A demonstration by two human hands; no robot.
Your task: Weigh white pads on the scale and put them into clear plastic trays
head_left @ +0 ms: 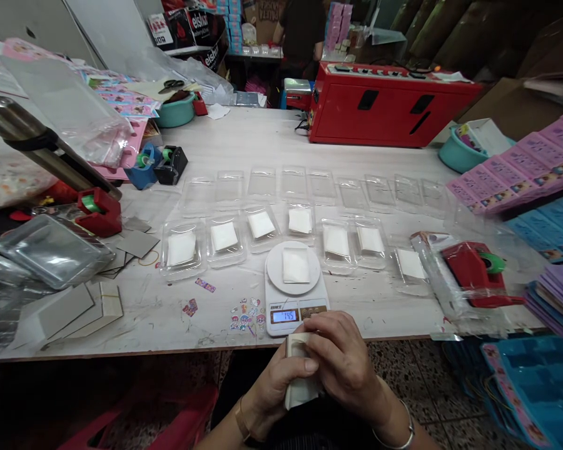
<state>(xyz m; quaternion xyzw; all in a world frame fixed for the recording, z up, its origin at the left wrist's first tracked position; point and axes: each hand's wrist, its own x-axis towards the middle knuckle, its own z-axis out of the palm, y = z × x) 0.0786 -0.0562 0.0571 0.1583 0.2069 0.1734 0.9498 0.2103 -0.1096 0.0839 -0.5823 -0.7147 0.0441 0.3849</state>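
Both my hands meet just below the table's front edge, closed around a small stack of white paper sheets (300, 390). My left hand (274, 387) grips the stack from the left with the thumb across it. My right hand (344, 362) covers the stack's top and right side. Directly above them sits a white kitchen scale (294, 287) with a white sheet bundle (295, 265) on its round pan and a lit display (284, 315). A row of clear plastic trays (225, 240) holding white bundles flanks the scale.
A second row of empty clear trays (321, 185) lies farther back. Red tape dispensers stand at left (98, 211) and right (473, 272). A red machine (385, 103) sits at the back, pink cards (516, 165) at right, and a person (303, 28) stands far behind.
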